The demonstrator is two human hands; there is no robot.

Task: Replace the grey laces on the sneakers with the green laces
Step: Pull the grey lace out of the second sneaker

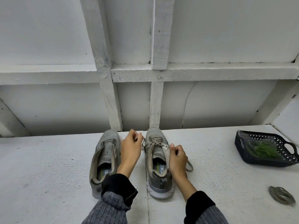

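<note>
The left hand (pixel 130 148) hovers between the two sneakers, fingers curled, pinching the free end of the grey lace (pixel 153 143) that runs off the right sneaker (pixel 157 160). The right hand (pixel 177 156) grips that sneaker's outer eyelet flap, thumb and fingers curled round its edge. Both wrists come out of black cuffs under grey ribbed sleeves (pixel 111 207).

The right sneaker is still laced across its front eyelets only; a loose loop of its lace (pixel 189 166) trails onto the desk (pixel 48 175) just right of the right hand. Just left of the right sneaker stands the left sneaker (pixel 105 157), parallel to it, toes pointing away from the person, with bare eyelets and its tongue showing. Well to the right of the right sneaker, near the desk's front edge, lies a coiled grey lace (pixel 281 195). Also well right of that sneaker, but further back, sits a dark perforated basket (pixel 242 143) with handle cut-outs; inside it lie the green laces (pixel 263 150), in what looks like a clear bag. Behind the sneakers rises a white wall (pixel 210 38) with painted wooden battens.
</note>
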